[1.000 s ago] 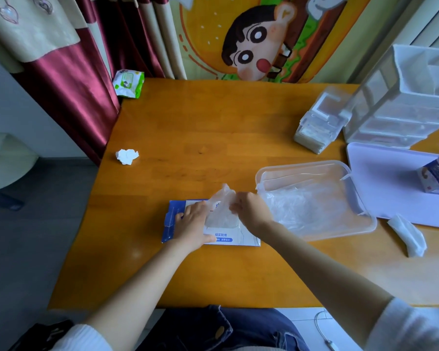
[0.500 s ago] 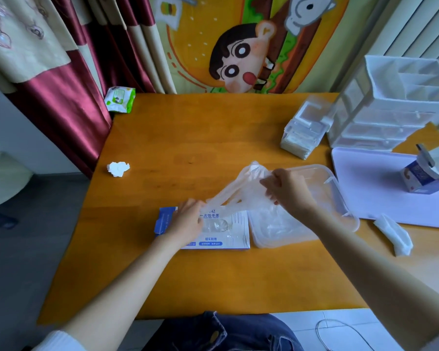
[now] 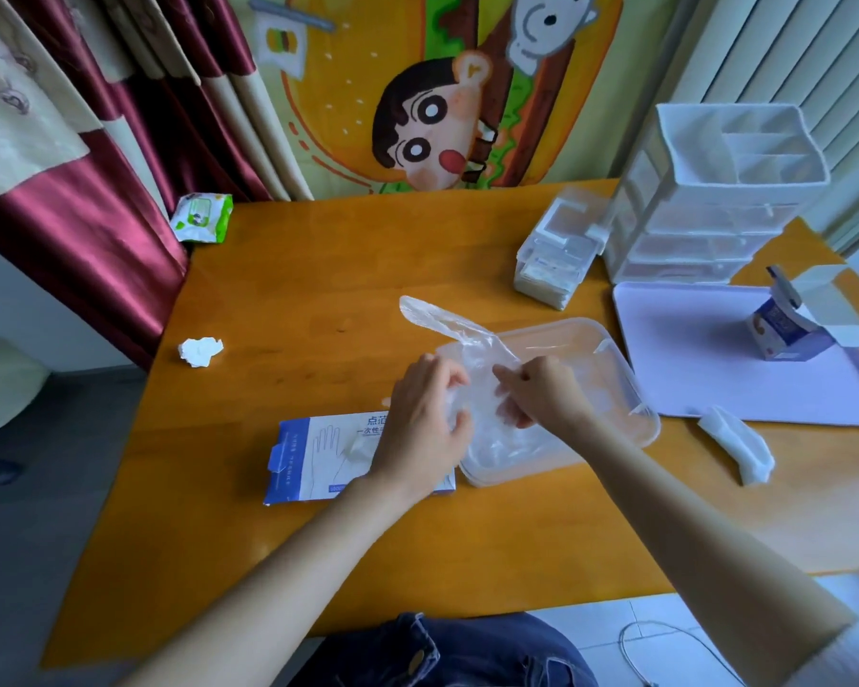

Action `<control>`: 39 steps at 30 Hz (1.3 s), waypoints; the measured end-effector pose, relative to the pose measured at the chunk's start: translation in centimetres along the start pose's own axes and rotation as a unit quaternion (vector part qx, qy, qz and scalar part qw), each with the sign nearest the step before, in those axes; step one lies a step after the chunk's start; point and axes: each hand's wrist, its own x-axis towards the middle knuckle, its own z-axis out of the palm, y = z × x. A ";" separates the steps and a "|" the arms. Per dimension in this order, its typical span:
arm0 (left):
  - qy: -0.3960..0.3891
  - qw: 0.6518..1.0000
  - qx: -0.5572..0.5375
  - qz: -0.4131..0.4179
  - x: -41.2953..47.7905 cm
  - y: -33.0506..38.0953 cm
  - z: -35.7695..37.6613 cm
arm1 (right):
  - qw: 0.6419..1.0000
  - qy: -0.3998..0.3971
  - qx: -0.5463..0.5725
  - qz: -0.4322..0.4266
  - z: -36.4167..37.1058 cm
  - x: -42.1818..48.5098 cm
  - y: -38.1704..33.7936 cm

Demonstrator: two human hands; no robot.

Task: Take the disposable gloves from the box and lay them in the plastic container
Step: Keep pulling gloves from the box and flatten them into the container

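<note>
Glove [image 3: 435, 317] stretches up-left from both hands, over container [image 3: 611, 349]

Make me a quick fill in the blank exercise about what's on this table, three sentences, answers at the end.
1. The left hand and right hand both hold one clear ____.
2. The glove box lies flat on the ____ side of the plastic container.
3. The small carton stands on the purple ____.
Answers: glove; left; tray.
</note>
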 end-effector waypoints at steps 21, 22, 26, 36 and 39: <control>-0.096 0.925 -0.263 -0.256 4.4 4.8 1.3 | 0.966 0.002 -0.055 -0.254 -4.6 -0.4 4.8; -0.095 0.917 -0.275 -0.273 4.5 4.8 1.3 | 0.965 0.015 -0.049 -0.258 -4.8 -0.2 4.8; -0.108 0.913 -0.250 -0.304 4.4 3.1 1.2 | 0.954 0.081 -0.017 -0.289 -6.3 -0.1 4.0; -0.120 0.989 0.030 -0.078 5.8 3.4 0.1 | 0.978 -0.010 -0.098 -0.183 -8.5 0.9 2.1; -0.165 0.973 0.159 -0.004 6.8 3.4 1.5 | 0.964 -0.055 -0.157 -0.209 -8.2 1.5 2.0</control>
